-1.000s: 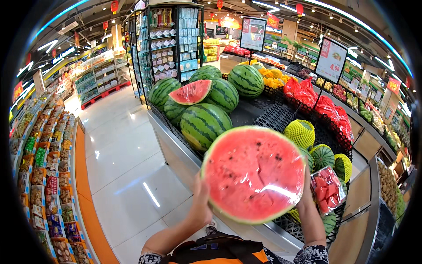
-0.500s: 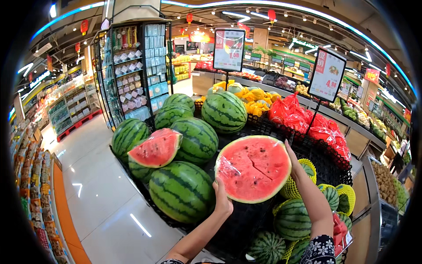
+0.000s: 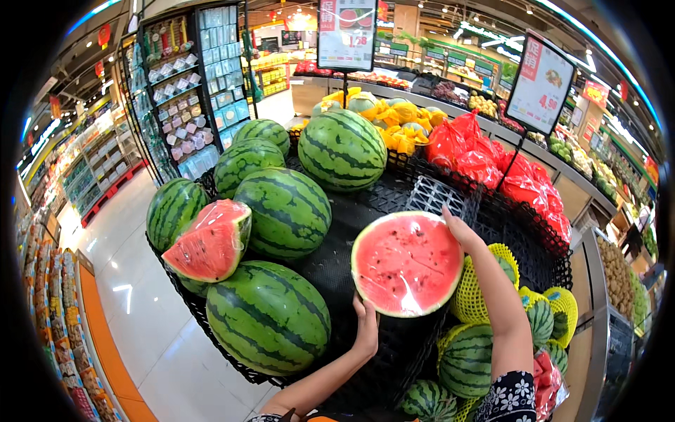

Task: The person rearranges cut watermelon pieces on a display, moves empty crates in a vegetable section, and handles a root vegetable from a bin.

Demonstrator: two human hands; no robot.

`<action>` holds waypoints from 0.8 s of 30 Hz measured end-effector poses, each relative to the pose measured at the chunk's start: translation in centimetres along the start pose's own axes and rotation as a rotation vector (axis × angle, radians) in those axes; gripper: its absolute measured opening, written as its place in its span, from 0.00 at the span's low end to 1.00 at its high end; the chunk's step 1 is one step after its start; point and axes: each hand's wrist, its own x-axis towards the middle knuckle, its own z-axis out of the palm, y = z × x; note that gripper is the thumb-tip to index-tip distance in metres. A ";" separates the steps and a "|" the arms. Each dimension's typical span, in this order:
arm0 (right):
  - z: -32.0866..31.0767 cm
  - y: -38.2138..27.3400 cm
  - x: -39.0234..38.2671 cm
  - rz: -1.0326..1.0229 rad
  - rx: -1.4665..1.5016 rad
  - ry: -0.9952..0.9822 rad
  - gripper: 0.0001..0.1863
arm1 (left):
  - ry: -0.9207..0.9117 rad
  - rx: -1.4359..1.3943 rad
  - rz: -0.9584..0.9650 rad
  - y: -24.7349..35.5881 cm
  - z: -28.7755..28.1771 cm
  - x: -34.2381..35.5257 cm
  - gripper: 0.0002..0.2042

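Left grip (image 3: 367, 329) sits lower on the watermelon half (image 3: 408, 264) than right grip (image 3: 461, 232).

A halved melon (image 3: 408, 264) is held over a bin (image 3: 341, 228) right of centre frame, a left hand (image 3: 366, 327) at its lower left and a right hand (image 3: 460, 232) at its upper right. Whole melons (image 3: 268, 318) line the bin's left side, a wedge (image 3: 209, 243) on top. Netted melons (image 3: 467, 362) lie lower right, with bags (image 3: 464, 151) beyond, below a sign (image 3: 540, 81). A rack (image 3: 184, 91) stands upper left, above shelves (image 3: 60, 330) at lower left.
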 end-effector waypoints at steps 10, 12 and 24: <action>2.4 -4.1 -8.2 -0.562 -0.646 0.428 0.21 | -0.294 0.195 -0.351 6.8 -2.8 -5.1 0.28; 3.7 -5.6 -10.9 -0.644 -0.631 0.415 0.19 | -0.590 0.181 -0.403 8.9 -5.4 -7.8 0.24; 18.6 -11.3 -23.3 -0.445 0.043 -0.135 0.22 | -0.666 0.277 -0.257 24.3 -25.8 -16.2 0.18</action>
